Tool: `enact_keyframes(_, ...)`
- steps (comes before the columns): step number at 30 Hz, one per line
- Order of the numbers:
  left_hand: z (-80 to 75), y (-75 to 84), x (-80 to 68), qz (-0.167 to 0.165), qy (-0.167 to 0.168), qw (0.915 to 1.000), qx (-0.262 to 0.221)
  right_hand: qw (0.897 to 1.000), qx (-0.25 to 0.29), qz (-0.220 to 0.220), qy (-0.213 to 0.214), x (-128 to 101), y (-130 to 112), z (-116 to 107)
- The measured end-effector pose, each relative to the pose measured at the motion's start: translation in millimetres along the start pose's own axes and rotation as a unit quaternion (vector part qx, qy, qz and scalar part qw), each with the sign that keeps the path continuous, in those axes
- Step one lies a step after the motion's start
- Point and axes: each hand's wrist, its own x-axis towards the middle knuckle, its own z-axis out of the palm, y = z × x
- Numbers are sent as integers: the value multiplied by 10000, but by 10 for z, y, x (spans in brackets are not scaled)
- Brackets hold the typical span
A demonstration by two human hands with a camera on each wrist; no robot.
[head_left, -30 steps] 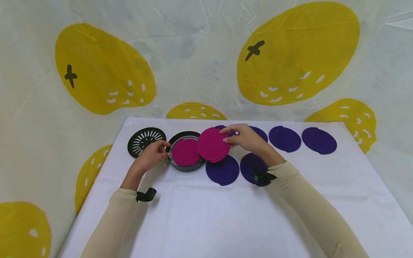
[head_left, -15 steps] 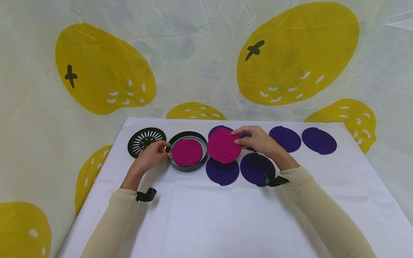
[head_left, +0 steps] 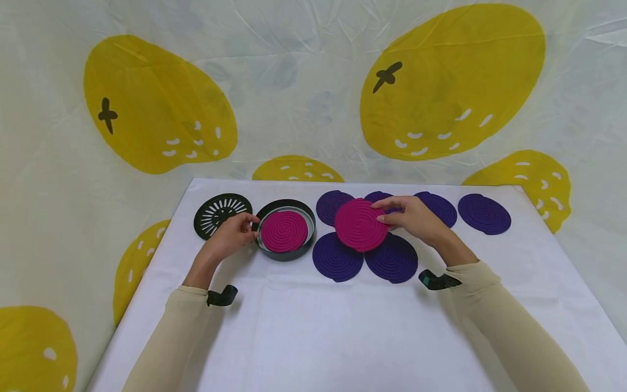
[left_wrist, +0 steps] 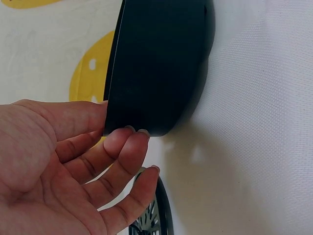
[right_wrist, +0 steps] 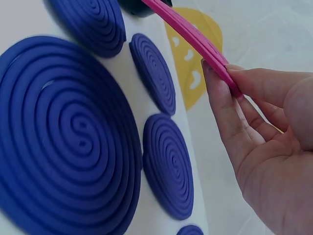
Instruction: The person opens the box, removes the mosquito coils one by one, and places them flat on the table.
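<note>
In the head view my left hand [head_left: 229, 238] holds the near-left rim of a dark round mosquito coil holder [head_left: 289, 256]. The left wrist view shows the thumb on the holder's rim and fingertips against its dark wall [left_wrist: 156, 68]. A pink spiral mosquito coil [head_left: 284, 232] lies flat inside the holder. My right hand [head_left: 413, 219] pinches the edge of a second pink mosquito coil [head_left: 361, 224], raised and tilted above the purple coils. Seen edge-on in the right wrist view, this pink coil [right_wrist: 195, 39] sits between thumb and fingers.
Purple mosquito coils lie in two rows, including a front-left one [head_left: 338, 261], a front-right one [head_left: 394, 261] and a far-right one [head_left: 485, 214]. A black slotted lid [head_left: 215, 209] lies left of the holder. All rest on a white-covered table [head_left: 313, 332] before a lemon-print cloth.
My right hand has carried the raised pink coil rightward, away from the holder and over the purple coils. My left hand has stayed at the holder's rim.
</note>
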Motion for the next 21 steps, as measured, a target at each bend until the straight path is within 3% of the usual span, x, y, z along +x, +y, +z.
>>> enact_keyframes(21,-20,17,0,-126,-42,9999,-29,9996,-82,128,233,-291,234,-261)
